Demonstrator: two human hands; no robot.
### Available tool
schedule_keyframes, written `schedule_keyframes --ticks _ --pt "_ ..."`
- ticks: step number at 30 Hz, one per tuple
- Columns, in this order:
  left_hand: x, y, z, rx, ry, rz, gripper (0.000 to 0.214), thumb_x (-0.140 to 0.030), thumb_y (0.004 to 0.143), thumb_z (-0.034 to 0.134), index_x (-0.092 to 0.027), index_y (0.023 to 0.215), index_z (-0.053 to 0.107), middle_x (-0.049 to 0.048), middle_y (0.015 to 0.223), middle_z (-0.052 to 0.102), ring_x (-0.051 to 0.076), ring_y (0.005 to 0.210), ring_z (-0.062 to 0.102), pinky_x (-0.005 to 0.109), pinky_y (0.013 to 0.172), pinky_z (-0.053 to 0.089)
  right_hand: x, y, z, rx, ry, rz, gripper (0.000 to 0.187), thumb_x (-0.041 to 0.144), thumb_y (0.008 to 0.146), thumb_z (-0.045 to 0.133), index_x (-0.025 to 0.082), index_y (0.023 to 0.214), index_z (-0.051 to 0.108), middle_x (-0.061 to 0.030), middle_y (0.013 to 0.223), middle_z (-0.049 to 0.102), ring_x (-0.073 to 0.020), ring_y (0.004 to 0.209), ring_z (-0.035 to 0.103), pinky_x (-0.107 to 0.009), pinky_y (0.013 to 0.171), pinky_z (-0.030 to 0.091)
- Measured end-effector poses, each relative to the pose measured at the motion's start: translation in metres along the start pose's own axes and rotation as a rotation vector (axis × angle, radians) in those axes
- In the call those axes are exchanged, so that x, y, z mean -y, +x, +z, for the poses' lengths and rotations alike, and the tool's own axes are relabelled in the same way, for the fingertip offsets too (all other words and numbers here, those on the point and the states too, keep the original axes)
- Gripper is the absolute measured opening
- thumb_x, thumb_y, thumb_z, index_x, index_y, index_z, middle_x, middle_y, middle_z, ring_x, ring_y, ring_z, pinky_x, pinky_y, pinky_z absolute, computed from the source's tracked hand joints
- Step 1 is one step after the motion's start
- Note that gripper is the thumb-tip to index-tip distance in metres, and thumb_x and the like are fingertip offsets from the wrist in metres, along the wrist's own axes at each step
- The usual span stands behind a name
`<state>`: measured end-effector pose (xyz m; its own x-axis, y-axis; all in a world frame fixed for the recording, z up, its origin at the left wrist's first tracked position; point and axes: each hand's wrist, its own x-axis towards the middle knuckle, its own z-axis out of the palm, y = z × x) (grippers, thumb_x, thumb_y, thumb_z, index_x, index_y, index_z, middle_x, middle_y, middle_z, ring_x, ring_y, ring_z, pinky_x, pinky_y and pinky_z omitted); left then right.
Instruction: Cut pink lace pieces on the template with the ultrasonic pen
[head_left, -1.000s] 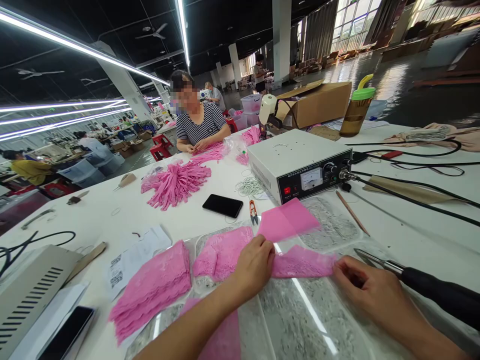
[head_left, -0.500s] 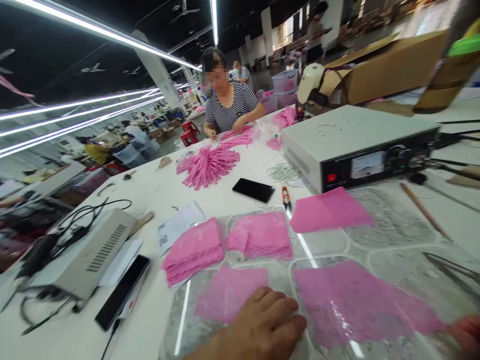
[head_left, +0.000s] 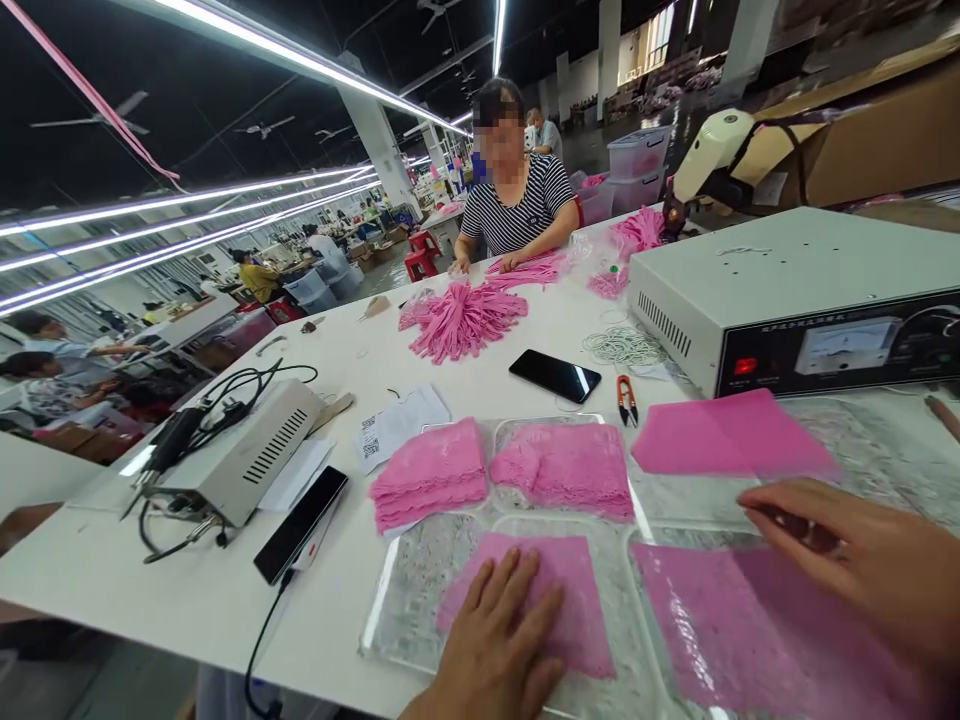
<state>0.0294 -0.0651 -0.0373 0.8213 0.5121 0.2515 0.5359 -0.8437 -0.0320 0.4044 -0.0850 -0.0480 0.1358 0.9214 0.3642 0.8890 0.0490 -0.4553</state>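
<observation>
My left hand (head_left: 499, 640) lies open, fingers spread, on a pink fabric piece (head_left: 585, 610) on a clear, grey-flecked mat (head_left: 412, 560). My right hand (head_left: 862, 560) is above a larger pink fabric piece (head_left: 697, 620) at the lower right. Its thumb and forefinger are pinched together; whether anything is between them cannot be made out. Just beyond my hands stand a pink fabric stack with wavy edges (head_left: 431, 475) and a second pink stack (head_left: 562, 470). A flat pink sheet (head_left: 727, 435) lies beyond my right hand.
Orange-handled thread snips (head_left: 626, 400) and a black phone (head_left: 555, 375) lie behind the stacks. A metered box (head_left: 795, 290) stands at right. At left are a smaller grey box (head_left: 240, 450) and another phone (head_left: 300, 525) with a cable. Across the table sits a person (head_left: 517, 195) beside pink strips (head_left: 469, 320).
My right hand has come in from the right edge to above the larger fabric piece. My left hand has flattened, fingers spread on the left piece. The view has shifted leftward.
</observation>
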Motion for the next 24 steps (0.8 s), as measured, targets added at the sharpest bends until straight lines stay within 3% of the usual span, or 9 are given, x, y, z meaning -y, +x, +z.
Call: schedule_keyframes --ticks 3,7,12,16,19,24 --pt "0.017 0.017 -0.019 -0.025 -0.056 -0.09 0.036 -0.026 0.099 0.041 -0.019 0.133 0.049 0.0141 0.138 0.053 0.026 0.128 0.051 0.044 0.1 0.048 0.008 0.032 -0.002 0.101 0.051 -0.004 0.028 0.044 0.082 0.046 0.028 0.088 0.068 -0.0044 0.091 0.071 -0.0235 0.068 0.066 -0.036 0.055 0.048" --pt "0.042 0.059 -0.028 -0.093 -0.185 -0.063 0.023 -0.016 0.096 0.043 -0.018 0.114 0.058 0.0139 0.123 0.061 0.026 0.112 0.059 0.044 0.089 0.051 0.011 0.055 0.008 0.159 0.042 0.017 0.026 0.037 0.08 0.053 0.023 0.097 0.066 -0.0064 0.099 0.069 -0.0226 0.076 0.065 -0.035 0.066 0.051" --pt "0.039 0.144 -0.006 -0.028 -0.312 0.075 0.01 -0.018 0.089 0.061 -0.019 0.098 0.064 0.0067 0.107 0.065 0.022 0.102 0.061 0.037 0.087 0.05 0.009 0.071 0.021 0.222 0.009 0.047 0.019 0.032 0.082 0.065 0.019 0.095 0.062 -0.004 0.095 0.064 -0.0177 0.078 0.061 -0.031 0.068 0.05" --pt "0.027 0.202 0.019 0.062 -0.356 0.137 0.019 -0.022 0.078 0.076 -0.02 0.095 0.067 0.0031 0.102 0.066 0.019 0.097 0.062 0.031 0.086 0.048 0.007 0.074 0.026 0.289 0.0 0.068 0.02 0.035 0.093 0.06 0.016 0.089 0.061 -0.0018 0.087 0.062 -0.0148 0.075 0.059 -0.032 0.069 0.051" --pt "0.024 0.226 0.032 0.115 -0.36 0.123 0.028 -0.03 0.075 0.079 -0.02 0.097 0.066 0.0042 0.101 0.065 0.021 0.095 0.061 0.033 0.084 0.048 0.004 0.074 0.027 0.318 0.027 0.084 0.02 0.034 0.096 0.058 0.016 0.091 0.062 -0.0022 0.09 0.063 -0.015 0.077 0.061 -0.032 0.071 0.053" --pt "0.022 0.239 0.041 0.16 -0.364 0.083 0.032 -0.033 0.078 0.077 -0.019 0.104 0.063 0.006 0.103 0.064 0.023 0.097 0.06 0.034 0.085 0.047 0.002 0.076 0.025 0.329 0.076 0.112 0.019 0.033 0.096 0.057 0.015 0.094 0.063 -0.003 0.093 0.064 -0.0163 0.082 0.062 -0.035 0.075 0.054"
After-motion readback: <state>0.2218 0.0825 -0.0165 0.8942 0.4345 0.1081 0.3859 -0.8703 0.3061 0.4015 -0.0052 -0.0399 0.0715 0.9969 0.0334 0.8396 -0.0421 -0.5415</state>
